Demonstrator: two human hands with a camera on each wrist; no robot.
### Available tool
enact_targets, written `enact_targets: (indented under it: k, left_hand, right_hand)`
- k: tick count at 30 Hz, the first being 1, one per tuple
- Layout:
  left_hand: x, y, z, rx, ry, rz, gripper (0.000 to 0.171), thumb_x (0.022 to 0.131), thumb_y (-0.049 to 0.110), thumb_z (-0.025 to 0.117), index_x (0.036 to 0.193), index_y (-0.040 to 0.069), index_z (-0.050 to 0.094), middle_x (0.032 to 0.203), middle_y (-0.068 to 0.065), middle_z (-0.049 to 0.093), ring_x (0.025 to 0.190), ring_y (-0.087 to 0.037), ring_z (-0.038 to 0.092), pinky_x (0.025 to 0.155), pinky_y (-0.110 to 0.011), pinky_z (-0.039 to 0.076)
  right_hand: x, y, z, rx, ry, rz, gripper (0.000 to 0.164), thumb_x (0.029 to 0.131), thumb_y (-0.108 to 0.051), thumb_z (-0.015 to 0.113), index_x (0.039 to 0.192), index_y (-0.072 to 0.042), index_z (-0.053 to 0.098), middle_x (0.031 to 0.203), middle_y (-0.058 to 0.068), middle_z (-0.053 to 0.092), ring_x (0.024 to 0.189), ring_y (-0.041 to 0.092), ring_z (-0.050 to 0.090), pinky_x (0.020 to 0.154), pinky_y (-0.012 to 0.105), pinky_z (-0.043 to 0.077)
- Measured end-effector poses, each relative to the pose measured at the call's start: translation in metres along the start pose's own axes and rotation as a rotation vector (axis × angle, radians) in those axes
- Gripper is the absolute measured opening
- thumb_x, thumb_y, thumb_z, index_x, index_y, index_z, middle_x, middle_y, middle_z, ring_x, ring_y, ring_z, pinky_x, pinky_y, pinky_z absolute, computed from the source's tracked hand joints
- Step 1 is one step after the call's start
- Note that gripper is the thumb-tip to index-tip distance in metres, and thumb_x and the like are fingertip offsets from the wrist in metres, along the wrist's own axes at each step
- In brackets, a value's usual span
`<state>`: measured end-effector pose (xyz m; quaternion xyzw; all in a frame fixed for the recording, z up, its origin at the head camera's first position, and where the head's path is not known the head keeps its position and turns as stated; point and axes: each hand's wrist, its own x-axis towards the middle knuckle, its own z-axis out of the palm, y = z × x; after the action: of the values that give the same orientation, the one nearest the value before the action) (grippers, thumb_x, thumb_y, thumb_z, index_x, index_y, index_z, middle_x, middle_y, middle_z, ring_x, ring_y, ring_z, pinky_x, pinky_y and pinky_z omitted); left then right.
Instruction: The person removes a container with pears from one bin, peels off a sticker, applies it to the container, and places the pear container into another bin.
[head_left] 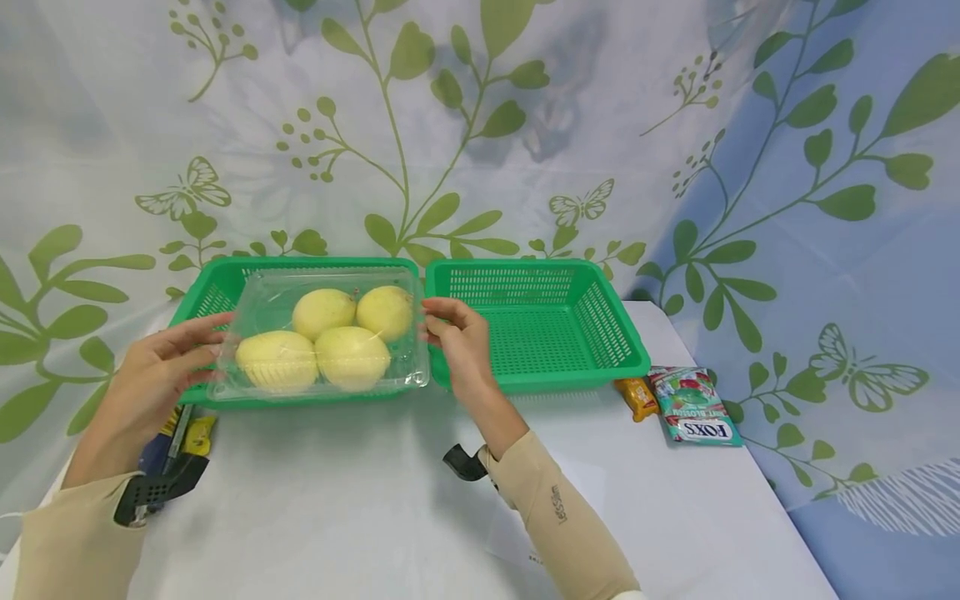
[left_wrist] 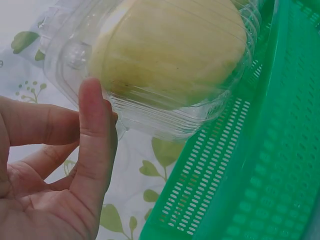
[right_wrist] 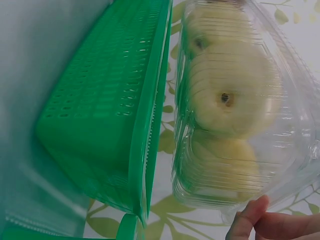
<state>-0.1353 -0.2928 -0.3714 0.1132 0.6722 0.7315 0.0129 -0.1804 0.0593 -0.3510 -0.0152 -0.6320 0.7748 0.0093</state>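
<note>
While our left hand (head_left: pixel 161 362) and right hand (head_left: pixel 463 340) pinch opposite ends of a clear plastic clamshell (head_left: pixel 264 307) above the left green basket (head_left: pixel 315 262), four pear-like yellow fruits (head_left: pixel 352 358) already sit inside, not yet set down.

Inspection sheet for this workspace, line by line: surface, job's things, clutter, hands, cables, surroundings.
Surface: white tabletop
Job's things: clear container with four yellow fruits, over the left green basket; right green basket alongside
Clutter: Fox's bag, orange packet right; yellow packet left
Hands: left hand and right hand grip the container's opposite ends
Cables: thin white strand by the left sleeve, possibly one
Surroundings: leaf-and-butterfly cloth
</note>
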Motion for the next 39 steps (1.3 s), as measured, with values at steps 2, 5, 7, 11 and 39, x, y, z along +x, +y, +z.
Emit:
enact_targets:
  k: [2, 5, 7, 11, 39]
  left_hand:
    - [-0.001, 0.001, 0.001, 0.004, 0.001, 0.001, 0.046, 0.100, -0.003, 0.053, 0.142, 0.014, 0.058, 0.112, 0.008, 0.067, 0.101, -0.002, 0.064, 0.073, -0.018, 0.058]
    - [-0.003, 0.002, 0.004, 0.027, 0.005, 0.003, 0.046, 0.100, -0.003, 0.053, 0.142, 0.014, 0.058, 0.112, 0.008, 0.066, 0.101, -0.002, 0.063, 0.072, -0.017, 0.057]
    - [-0.004, 0.002, 0.006, 0.036, 0.008, 0.005, 0.046, 0.100, -0.003, 0.054, 0.142, 0.014, 0.058, 0.111, 0.008, 0.066, 0.100, -0.001, 0.063, 0.072, -0.017, 0.057]
    - [-0.009, 0.002, 0.010, 0.060, 0.020, 0.001, 0.045, 0.100, -0.002, 0.055, 0.141, 0.015, 0.059, 0.111, 0.009, 0.065, 0.098, -0.001, 0.063, 0.072, -0.016, 0.057]
    - [-0.049, 0.001, 0.032, 0.145, 0.010, -0.087, 0.048, 0.101, 0.002, 0.055, 0.146, 0.019, 0.054, 0.115, 0.008, 0.061, 0.089, -0.003, 0.062, 0.068, -0.020, 0.057]
  right_hand:
    - [-0.002, -0.001, -0.002, 0.008, -0.004, 0.007, 0.023, 0.095, 0.004, 0.060, 0.115, -0.001, 0.069, 0.102, 0.002, 0.067, 0.081, 0.010, 0.066, 0.078, 0.022, 0.059]
    - [-0.005, -0.001, -0.006, 0.018, -0.013, 0.007, 0.024, 0.095, 0.005, 0.059, 0.117, -0.001, 0.068, 0.102, 0.001, 0.066, 0.081, 0.011, 0.065, 0.078, 0.022, 0.059]
    - [-0.007, -0.001, -0.008, 0.020, -0.018, 0.007, 0.025, 0.095, 0.005, 0.059, 0.118, -0.001, 0.068, 0.102, 0.001, 0.065, 0.081, 0.011, 0.065, 0.077, 0.021, 0.059]
    - [-0.012, -0.003, -0.013, 0.033, -0.031, 0.012, 0.028, 0.096, 0.004, 0.058, 0.122, -0.003, 0.066, 0.103, 0.003, 0.064, 0.081, 0.012, 0.064, 0.076, 0.022, 0.058]
    - [-0.056, -0.011, -0.040, -0.013, -0.121, 0.036, 0.047, 0.101, -0.004, 0.054, 0.146, -0.014, 0.050, 0.098, 0.000, 0.057, 0.075, 0.012, 0.059, 0.075, 0.024, 0.051]
